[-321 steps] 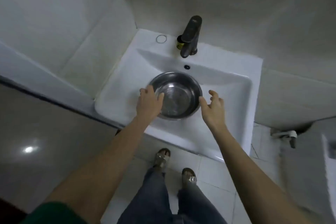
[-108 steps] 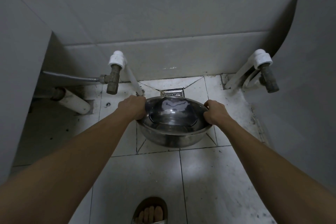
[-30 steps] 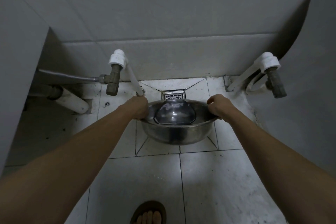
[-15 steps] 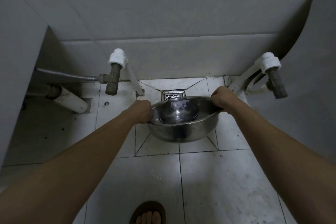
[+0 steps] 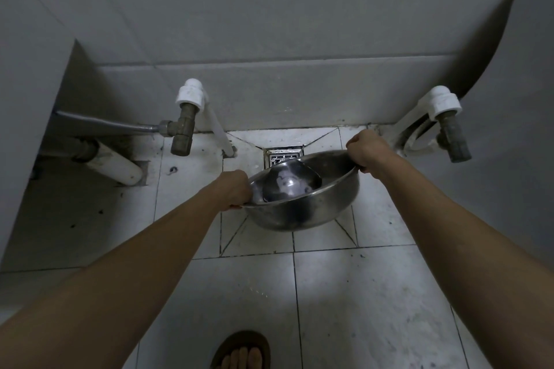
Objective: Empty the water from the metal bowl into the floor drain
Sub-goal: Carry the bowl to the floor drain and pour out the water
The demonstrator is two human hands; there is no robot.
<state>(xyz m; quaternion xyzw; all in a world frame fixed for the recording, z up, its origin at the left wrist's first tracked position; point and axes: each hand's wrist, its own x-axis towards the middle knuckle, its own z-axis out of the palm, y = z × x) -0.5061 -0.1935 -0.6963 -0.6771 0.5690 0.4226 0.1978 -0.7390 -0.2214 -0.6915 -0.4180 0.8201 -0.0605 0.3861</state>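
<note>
I hold the metal bowl (image 5: 302, 213) above the tiled floor, tipped away from me with its right side raised and its left side lower. My left hand (image 5: 235, 189) grips the near left rim and my right hand (image 5: 367, 148) grips the far right rim. Water lies pooled inside against the bowl's far wall. The square metal floor drain (image 5: 280, 156) sits just beyond the bowl's far rim, partly hidden by it.
A brass valve with a white cap (image 5: 184, 126) and a hose stand left of the drain. Another capped valve (image 5: 449, 126) stands at the right. A white pipe (image 5: 115, 165) lies at the left. My sandalled foot (image 5: 241, 350) is at the bottom edge.
The bowl has tilted further, with my right hand rising and moving back and my left hand dropping lower. The water has shifted toward the far wall of the bowl.
</note>
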